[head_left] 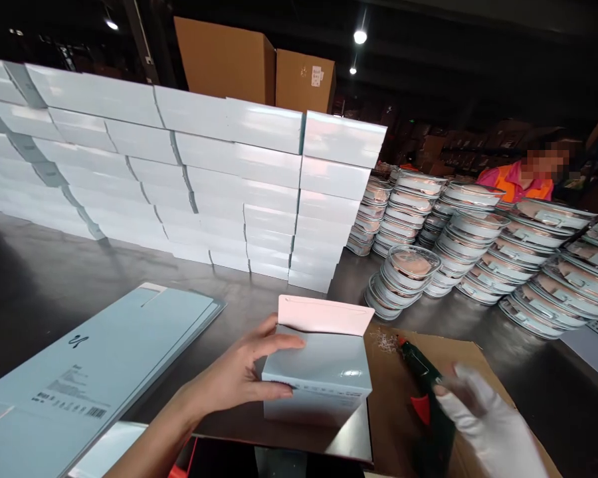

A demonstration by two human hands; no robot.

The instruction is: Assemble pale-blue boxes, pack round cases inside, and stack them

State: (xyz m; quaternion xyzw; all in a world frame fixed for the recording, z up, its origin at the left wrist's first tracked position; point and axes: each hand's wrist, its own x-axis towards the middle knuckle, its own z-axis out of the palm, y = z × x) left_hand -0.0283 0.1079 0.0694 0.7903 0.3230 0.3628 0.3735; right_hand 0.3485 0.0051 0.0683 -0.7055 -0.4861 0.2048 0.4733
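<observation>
My bare left hand [244,375] grips the left side of a pale blue carton [323,372] that stands on the metal table [40,279], thumb on its top and fingers round its side. The carton's pink-white top flap [323,315] stands open at the back. My right hand [488,425], in a white glove, closes round the handle of a dark green glue gun [426,385] with a red trigger. The gun lies over a sheet of brown cardboard [478,358], nozzle pointing up-left toward the carton.
Flat unfolded blue cartons [94,372] lie at the left. A wall of stacked closed white-blue boxes [179,179] runs along the back. Stacks of lidded round bowls [478,245] fill the right. A person in orange and pink [521,182] sits behind them. Brown cardboard boxes [254,63] stand behind.
</observation>
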